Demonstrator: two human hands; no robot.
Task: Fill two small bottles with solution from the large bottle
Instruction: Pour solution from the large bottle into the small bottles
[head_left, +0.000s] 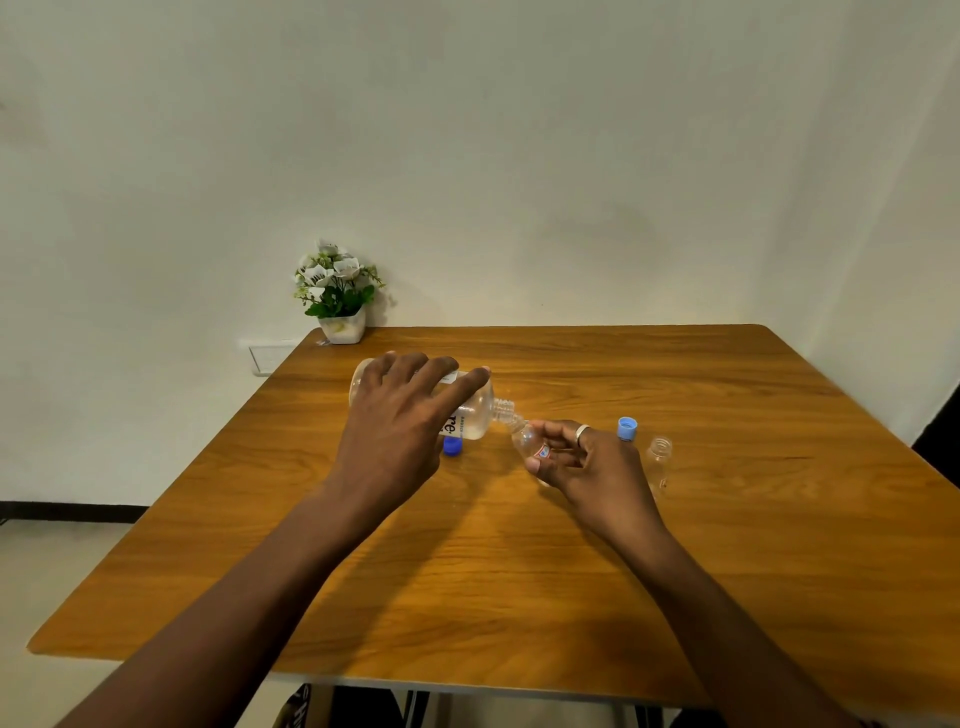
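Note:
My left hand (402, 415) grips the large clear bottle (475, 413), tipped on its side above the table with its open threaded neck pointing right. My right hand (587, 462), with a ring on one finger, holds a small clear bottle (530, 441) tilted so its mouth meets the large bottle's neck. A second small clear bottle (658, 462) stands upright and uncapped on the table just right of my right hand. A light blue cap (627, 428) lies beside it. A dark blue cap (453, 447) lies under the large bottle.
The wooden table (519, 571) ends at a wall behind and on the right. A small white pot of artificial flowers (337, 296) stands at the table's far left corner. A wall socket (270, 356) sits left of the table.

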